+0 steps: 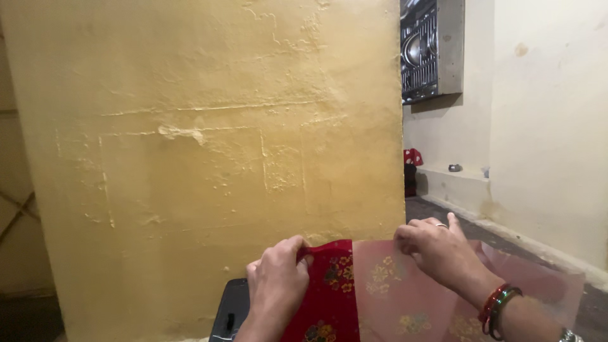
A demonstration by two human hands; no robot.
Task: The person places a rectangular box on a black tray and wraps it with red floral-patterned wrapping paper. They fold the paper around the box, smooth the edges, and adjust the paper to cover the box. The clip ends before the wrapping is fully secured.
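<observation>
My left hand (277,285) pinches the top edge of a red cloth with a flower print (329,297), low in the middle of the view. My right hand (437,248), with a ring and red and green bangles at the wrist, grips the upper edge of a thin translucent plastic sheet (405,297) that lies over the right part of the cloth, so the flowers show pale pink through it. Both hands are close to a yellow plastered wall (209,145).
A black flat object (229,311) sits under my left hand at the bottom edge. To the right a dark floor (456,218) runs back to a low white ledge (459,180) with small items, and a metal rack (423,47) hangs on the white wall.
</observation>
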